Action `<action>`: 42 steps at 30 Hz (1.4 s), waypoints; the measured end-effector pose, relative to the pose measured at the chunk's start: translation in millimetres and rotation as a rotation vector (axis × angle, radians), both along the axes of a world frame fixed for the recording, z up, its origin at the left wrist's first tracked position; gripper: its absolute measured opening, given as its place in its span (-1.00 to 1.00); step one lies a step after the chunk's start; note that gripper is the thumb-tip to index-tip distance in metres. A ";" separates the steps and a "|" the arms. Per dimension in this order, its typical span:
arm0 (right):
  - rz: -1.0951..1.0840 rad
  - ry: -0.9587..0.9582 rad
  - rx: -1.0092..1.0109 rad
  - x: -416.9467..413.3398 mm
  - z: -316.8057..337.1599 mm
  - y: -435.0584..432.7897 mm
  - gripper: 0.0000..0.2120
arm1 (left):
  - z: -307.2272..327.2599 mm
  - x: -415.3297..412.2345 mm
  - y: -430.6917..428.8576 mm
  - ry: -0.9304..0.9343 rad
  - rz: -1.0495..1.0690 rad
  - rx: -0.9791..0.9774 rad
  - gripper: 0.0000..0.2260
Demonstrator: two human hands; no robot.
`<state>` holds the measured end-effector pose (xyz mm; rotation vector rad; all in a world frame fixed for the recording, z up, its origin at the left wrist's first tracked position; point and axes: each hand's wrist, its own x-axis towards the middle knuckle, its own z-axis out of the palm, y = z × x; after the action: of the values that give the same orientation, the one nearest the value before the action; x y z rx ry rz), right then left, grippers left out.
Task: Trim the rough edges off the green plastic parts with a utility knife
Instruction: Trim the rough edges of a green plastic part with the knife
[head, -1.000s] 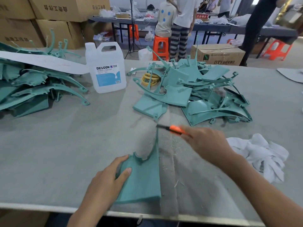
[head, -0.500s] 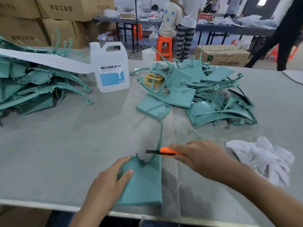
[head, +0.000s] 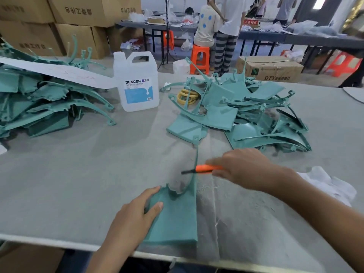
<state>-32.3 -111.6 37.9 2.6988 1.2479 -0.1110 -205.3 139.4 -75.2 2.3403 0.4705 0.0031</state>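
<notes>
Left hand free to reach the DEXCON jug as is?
Probably yes: only bare table lies between the left hand and the jug. But it holds the green part against the utility knife, so it would have to let go.

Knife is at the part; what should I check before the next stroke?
1. The left hand holds the part down on the table: ok.
2. The right hand grips the knife: ok.
3. The blade is out, across the rib: ok.
4. Left fingers apart from the blade: ok.
5. Blade sharpness: cannot tell.
</notes>
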 end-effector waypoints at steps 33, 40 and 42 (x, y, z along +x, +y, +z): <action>-0.695 0.775 1.394 11.2 -55.0 -19.0 -0.66 | 89.8 11.1 68.3 -0.411 0.116 -0.853 -0.36; -0.755 0.936 1.604 -3.0 -55.2 -34.4 -0.71 | 28.0 -6.6 20.1 -0.146 -0.141 -0.735 -0.29; -0.761 0.979 1.614 -6.5 -53.3 -31.7 -0.72 | 22.5 6.2 -3.4 -0.122 -0.167 -0.661 -0.29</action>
<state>-38.9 -143.3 -15.4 4.7354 -0.0655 -0.9766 -199.2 136.0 -52.7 1.7089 0.1730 -0.0765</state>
